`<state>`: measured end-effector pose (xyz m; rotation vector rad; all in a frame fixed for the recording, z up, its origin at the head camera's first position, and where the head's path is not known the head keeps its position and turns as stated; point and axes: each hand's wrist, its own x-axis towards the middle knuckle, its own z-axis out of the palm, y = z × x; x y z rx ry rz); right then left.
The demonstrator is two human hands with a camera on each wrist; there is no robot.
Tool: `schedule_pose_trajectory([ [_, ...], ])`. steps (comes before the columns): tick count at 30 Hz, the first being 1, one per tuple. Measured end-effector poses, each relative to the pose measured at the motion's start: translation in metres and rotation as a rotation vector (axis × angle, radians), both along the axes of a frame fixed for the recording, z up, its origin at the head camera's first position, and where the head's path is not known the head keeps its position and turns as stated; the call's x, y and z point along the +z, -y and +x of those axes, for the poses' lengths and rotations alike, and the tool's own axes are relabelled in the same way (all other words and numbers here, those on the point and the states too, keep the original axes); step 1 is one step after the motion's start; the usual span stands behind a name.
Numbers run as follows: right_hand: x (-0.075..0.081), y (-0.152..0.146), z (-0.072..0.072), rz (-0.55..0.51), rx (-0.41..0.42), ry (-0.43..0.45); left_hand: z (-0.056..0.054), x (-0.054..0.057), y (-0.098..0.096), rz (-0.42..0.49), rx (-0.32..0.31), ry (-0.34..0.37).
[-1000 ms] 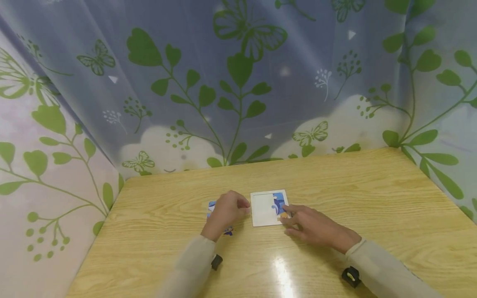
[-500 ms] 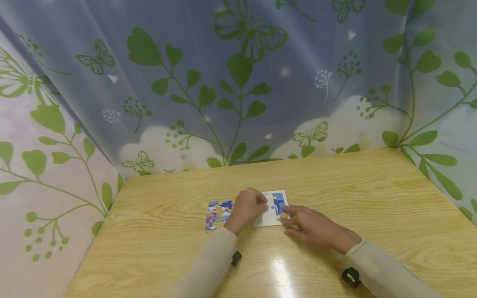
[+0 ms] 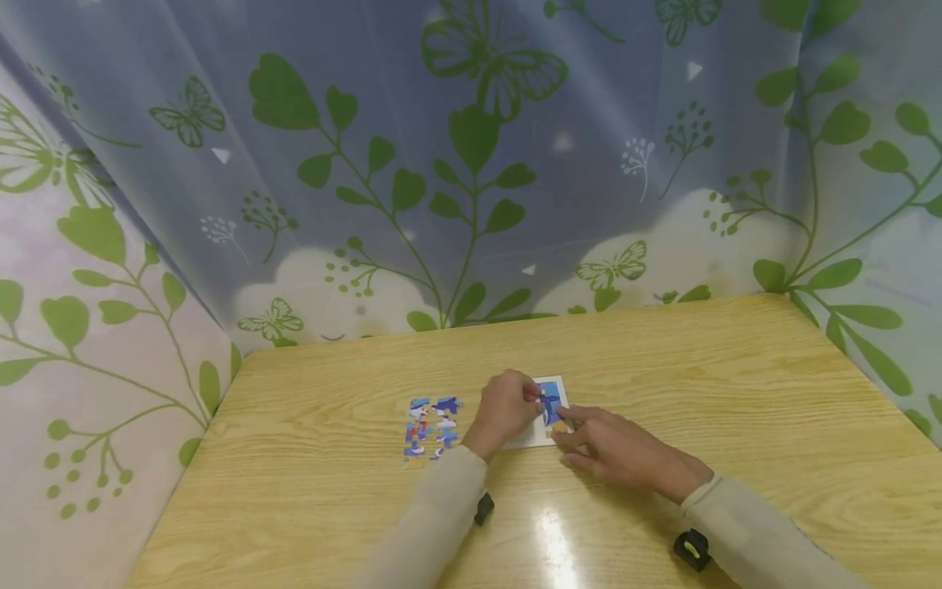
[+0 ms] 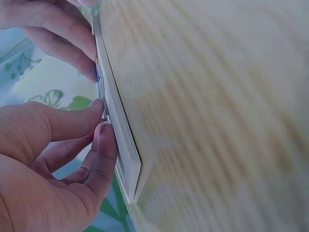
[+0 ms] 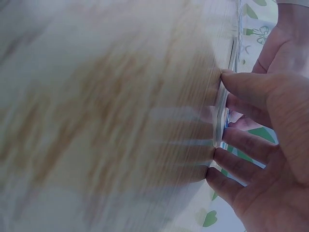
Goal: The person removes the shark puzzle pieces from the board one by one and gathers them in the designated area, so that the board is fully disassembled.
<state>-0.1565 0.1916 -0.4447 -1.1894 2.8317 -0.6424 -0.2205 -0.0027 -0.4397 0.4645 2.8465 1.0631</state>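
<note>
A white puzzle tray (image 3: 528, 438) lies on the table in the head view, with joined blue pieces (image 3: 550, 399) along its right side. My left hand (image 3: 506, 411) is over the tray's left part, and thumb and forefinger pinch a small puzzle piece (image 4: 105, 115) beside the joined ones. Most of that piece is hidden by the fingertips. From the right, my right hand (image 3: 616, 447) rests on the tray's right edge with fingers spread and fairly straight; in the right wrist view the thumb (image 5: 241, 83) touches the tray edge.
Several loose puzzle pieces (image 3: 446, 405) in blue, white and red lie in a group left of the tray on the wooden table (image 3: 309, 466). A patterned curtain (image 3: 589, 164) hangs behind the table's far edge.
My left hand has moved right from the loose pieces onto the tray, up to the joined pieces, uncovering the loose group. The right hand and the tray have stayed in place.
</note>
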Motion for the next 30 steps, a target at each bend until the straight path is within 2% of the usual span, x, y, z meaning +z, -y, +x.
schedule_pose_trajectory([
  [11, 0.0009, 0.0010, 0.0012, 0.004, -0.008, -0.002, 0.0000, -0.0002, -0.0027, 0.009, 0.039, 0.018],
  [17, 0.0011, 0.0009, 0.0015, -0.003, -0.009, -0.004, -0.0001, 0.0008, -0.0033, 0.053, 0.066, 0.031],
  [30, 0.0027, 0.0005, 0.0015, -0.004, -0.007, 0.016, -0.0031, -0.0008, -0.0049, 0.098, 0.099, 0.017],
])
